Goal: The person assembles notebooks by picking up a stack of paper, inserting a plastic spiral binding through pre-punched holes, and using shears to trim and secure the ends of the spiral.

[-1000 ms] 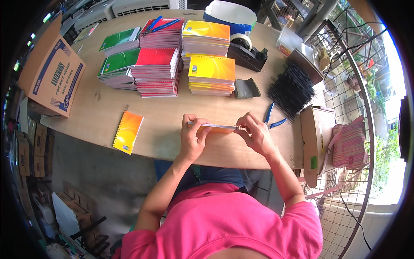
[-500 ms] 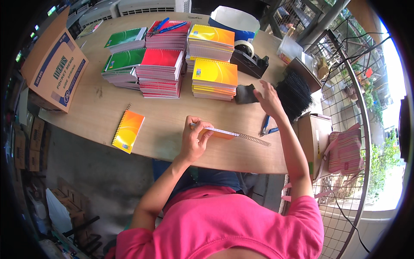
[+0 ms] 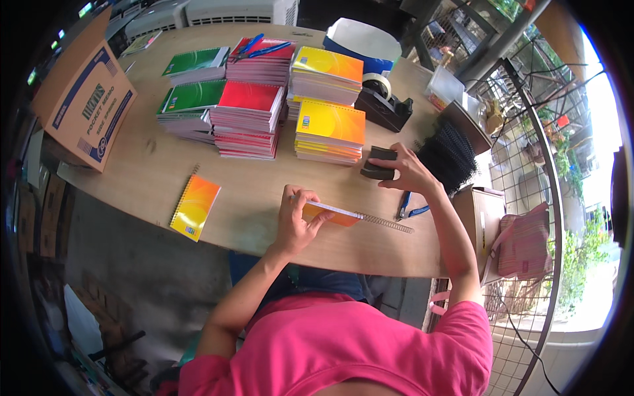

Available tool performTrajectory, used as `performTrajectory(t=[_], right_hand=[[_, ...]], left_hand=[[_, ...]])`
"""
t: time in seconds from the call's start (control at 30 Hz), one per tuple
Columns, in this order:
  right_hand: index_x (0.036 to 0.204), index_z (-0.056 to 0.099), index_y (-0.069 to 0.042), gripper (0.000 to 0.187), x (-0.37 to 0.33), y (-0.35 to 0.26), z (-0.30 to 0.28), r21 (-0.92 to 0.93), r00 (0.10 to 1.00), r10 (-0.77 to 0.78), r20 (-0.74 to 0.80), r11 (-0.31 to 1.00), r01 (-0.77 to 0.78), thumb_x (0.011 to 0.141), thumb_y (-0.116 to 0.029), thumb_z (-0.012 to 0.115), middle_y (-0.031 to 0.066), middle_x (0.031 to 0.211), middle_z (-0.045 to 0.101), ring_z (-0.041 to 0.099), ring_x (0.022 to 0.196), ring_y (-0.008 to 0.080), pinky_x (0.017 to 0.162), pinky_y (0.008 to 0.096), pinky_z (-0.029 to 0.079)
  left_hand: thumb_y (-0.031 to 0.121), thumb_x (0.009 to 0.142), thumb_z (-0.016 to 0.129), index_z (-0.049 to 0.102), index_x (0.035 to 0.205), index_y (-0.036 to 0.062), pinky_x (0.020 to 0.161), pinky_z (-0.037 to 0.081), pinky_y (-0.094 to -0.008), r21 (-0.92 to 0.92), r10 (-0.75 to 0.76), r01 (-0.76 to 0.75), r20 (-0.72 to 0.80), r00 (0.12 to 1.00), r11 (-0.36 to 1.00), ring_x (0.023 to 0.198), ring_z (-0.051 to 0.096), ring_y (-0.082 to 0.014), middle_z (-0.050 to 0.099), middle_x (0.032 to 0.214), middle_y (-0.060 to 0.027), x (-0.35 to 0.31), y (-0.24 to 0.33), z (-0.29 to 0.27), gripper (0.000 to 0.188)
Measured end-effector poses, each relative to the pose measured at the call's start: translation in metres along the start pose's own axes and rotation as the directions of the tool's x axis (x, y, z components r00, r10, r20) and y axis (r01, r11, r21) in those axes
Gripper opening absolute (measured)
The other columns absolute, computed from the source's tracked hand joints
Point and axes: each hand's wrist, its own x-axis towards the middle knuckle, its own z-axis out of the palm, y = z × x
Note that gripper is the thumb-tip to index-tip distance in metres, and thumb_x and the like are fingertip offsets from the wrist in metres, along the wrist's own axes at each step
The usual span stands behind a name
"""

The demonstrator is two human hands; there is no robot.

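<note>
My left hand (image 3: 294,221) pinches a small orange notepad (image 3: 335,215) on its edge above the near part of the table. A thin wire spiral (image 3: 388,224) runs out past the notepad's right end, partly threaded along its edge. My right hand (image 3: 413,174) is at a dark grey block (image 3: 376,173), thumb at the near side and fingers over the far side. Blue-handled cutters (image 3: 411,210) lie just below that hand. Off to the left rests a yellow-orange notepad (image 3: 195,208) with a spiral sticking out beyond its top.
Stacks of green (image 3: 191,97), red (image 3: 249,97) and yellow notepads (image 3: 330,122) stand farther back, with blue pliers (image 3: 264,49) on one red stack. Behind my right hand are a tape dispenser (image 3: 386,109) and many dark spirals (image 3: 448,155). A cardboard carton (image 3: 96,109) is at left.
My right hand has come down and toward me onto the dark block, which now looks tilted. The notepad in my left hand has tipped so more of its orange cover shows.
</note>
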Motion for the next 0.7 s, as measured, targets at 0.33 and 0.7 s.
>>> performTrajectory(t=[0.33, 0.7], right_hand=[[0.124, 0.068, 0.005, 0.079, -0.041, -0.079, 0.005, 0.695, 0.977, 0.051, 0.207, 0.695, -0.184, 0.077, -0.057, 0.058, 0.0206, 0.127, 0.057, 0.058, 0.114, 0.0315, 0.100, 0.0375, 0.042], [0.121, 0.064, 0.008, 0.085, -0.035, -0.104, -0.004, 0.709, 0.988, 0.123, 0.090, 0.689, -0.150, 0.073, -0.062, 0.067, 0.0138, 0.118, 0.063, 0.058, 0.108, 0.0232, 0.097, 0.0350, 0.042]], left_hand=[[0.027, 0.079, 0.084, 0.055, 0.101, 0.0057, 0.077, 0.045, -0.0426, 0.003, 0.029, -0.029, 0.036, 0.999, 1.000, 0.091, 0.050, -0.0295, 0.055, 0.093, -0.0083, -0.006, -0.013, -0.005, 0.041], [0.021, 0.075, 0.087, 0.050, 0.101, 0.0050, 0.080, 0.046, -0.0414, -0.043, 0.028, -0.026, 0.037, 0.999, 0.999, 0.092, 0.054, -0.0301, 0.051, 0.096, -0.0117, -0.007, -0.012, 0.004, 0.048]])
